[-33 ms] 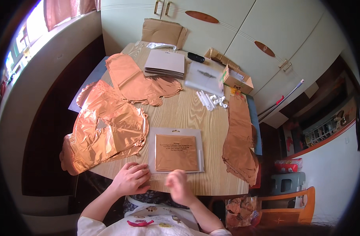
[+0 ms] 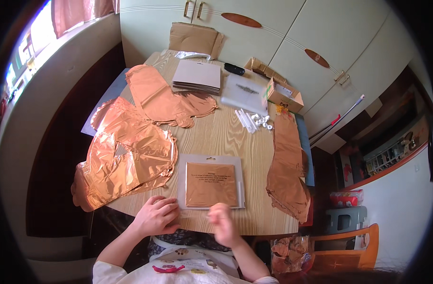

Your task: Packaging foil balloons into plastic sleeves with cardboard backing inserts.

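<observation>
In front of me on the wooden table lies a flat clear pack (image 2: 239, 175) with a hang hole at its top. Inside it shows a folded copper-coloured foil piece (image 2: 211, 187) under a film with dark print. My left hand (image 2: 157, 216) lies at the table's near edge, its bent fingers resting by the pack's lower left corner. Over the pack's lower edge, slightly right of its middle, my right hand (image 2: 224, 225) is closed in a pinch. Whatever its fingertips hold is too small or blurred to make out.
Copper foil sheets (image 2: 131, 149) cover the table's left side, and another foil stack (image 2: 287, 165) lies along the right. Farther back are grey cards (image 2: 196, 75), white tubes (image 2: 245, 121), white small parts (image 2: 263, 123), a clear bag (image 2: 242, 97) and an open carton (image 2: 285, 96).
My right hand has shifted slightly to the right along the pack's lower edge, still closed. My left hand and the pack stay in place.
</observation>
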Demonstrator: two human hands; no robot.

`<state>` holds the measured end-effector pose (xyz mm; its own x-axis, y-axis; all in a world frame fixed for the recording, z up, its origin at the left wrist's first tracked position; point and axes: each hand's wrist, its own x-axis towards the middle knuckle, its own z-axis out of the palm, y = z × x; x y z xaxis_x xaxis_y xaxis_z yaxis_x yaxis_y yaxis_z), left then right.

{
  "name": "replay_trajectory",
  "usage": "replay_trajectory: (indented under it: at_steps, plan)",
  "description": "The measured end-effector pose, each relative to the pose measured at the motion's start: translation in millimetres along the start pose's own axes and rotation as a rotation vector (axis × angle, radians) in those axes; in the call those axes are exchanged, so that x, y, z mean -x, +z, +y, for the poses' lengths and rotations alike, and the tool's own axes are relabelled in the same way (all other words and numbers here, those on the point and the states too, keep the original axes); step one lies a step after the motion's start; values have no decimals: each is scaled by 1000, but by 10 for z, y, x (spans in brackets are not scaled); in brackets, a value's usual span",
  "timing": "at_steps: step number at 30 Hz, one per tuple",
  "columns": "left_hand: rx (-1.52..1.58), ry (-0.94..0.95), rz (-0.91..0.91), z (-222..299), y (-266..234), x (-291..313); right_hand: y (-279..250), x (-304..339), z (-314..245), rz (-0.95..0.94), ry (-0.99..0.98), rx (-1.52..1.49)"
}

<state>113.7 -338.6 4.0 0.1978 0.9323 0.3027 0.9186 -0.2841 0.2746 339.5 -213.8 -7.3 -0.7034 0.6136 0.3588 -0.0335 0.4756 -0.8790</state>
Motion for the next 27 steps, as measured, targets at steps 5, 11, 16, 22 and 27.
replay_trajectory:
  at_steps: [5,11,16,22,27]
  plan:
    - [-2,47,-51,2,-54,13,-1046,386,-43,587,269,-726]
    - [-10,105,-43,-1,16,43,-1626,791,54,780,133,197]
    - [-42,90,-37,33,17,28,-1336,548,-165,29,-60,717]
    - [-54,71,-45,-3,109,100,-1132,526,100,-298,-132,897]
    - [-56,68,-63,12,96,63,-1130,530,153,-259,-174,932]
